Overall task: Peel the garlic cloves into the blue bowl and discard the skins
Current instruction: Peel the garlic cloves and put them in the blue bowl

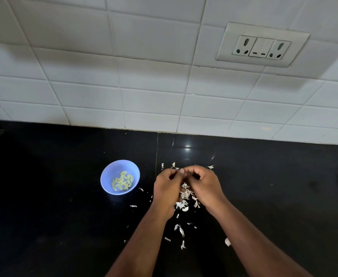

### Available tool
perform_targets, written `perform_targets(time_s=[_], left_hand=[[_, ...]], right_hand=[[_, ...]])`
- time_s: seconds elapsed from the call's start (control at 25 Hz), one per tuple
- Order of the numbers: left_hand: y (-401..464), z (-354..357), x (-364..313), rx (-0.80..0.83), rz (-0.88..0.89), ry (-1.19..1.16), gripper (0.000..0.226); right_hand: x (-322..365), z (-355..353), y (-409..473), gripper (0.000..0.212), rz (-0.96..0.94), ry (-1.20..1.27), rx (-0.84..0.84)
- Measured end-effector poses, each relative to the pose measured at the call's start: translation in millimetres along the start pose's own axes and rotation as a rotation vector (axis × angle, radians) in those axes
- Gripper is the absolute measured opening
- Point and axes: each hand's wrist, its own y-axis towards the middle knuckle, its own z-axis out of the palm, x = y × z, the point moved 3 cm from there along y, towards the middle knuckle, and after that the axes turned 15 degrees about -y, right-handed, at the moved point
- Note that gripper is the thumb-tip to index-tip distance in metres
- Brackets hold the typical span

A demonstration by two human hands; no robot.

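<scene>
Your bowl [120, 176] sits left of centre in the frame on the black counter [64, 196], a small round pale-blue dish standing upright with its mouth facing up. A loose heap of peeled cloves [122, 181] lies in its bottom toward the right wall: pale yellow-green, crescent-shaped, their long axes pointing every way, with no common direction.

Your hands meet just right of the bowl, near the middle of the frame. Your left hand [167, 184] and right hand [202, 181] are both curled narrow, fingertips brought together at the top where they touch each other. Something small seems pinched between them, but the fingers cover it and you cannot tell whether it is a clove or only skin.

The skins [184, 196] show beneath and between your palms as a white, papery pile, with flakes scattered above your knuckles and trailing down between your forearms toward the lower centre. One larger flake lies beside your right forearm. A socket plate [262, 45] hangs on the tiled wall [144, 76] at upper right.
</scene>
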Motion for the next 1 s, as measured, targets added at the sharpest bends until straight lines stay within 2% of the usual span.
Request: perform_targets(time_s=[0.12,0.36,0.52,0.68,0.76,0.88,1.0], left_hand=[[-7.5,13.8,-3.8,0.084,-0.034,-0.193,0.012],[-20.2,25.3,-7.1,0.136,-0.045,-0.25,0.01],[-32.4,26.7,-20.7,0.061,0.196,-0.072,0.005],[-34.4,23.1,-35.2,0.085,0.496,0.421,0.007],[-37.2,24.9,-39.8,0.107,0.542,0.489,0.01],[-42.0,30.9,-41.0,0.17,0.495,0.412,0.011],[-42.3,35.4,-40.5,0.181,0.484,0.475,0.009]], right_hand=[[3.5,-9.6,-16.4,0.015,0.107,0.368,-0.032],[-2.4,-17.0,-23.1,0.016,0.256,0.716,-0.085],[-1.4,-22.1,-25.5,0.018,0.217,0.659,-0.069],[-4.0,-31.0,-28.5,0.014,0.162,0.573,-0.056],[-7.3,-34.1,-30.7,0.013,0.16,0.612,-0.017],[-11.3,-40.9,-29.3,0.014,0.142,0.646,0.051],[-13.9,-47.0,-25.8,0.014,0.108,0.673,0.109]])
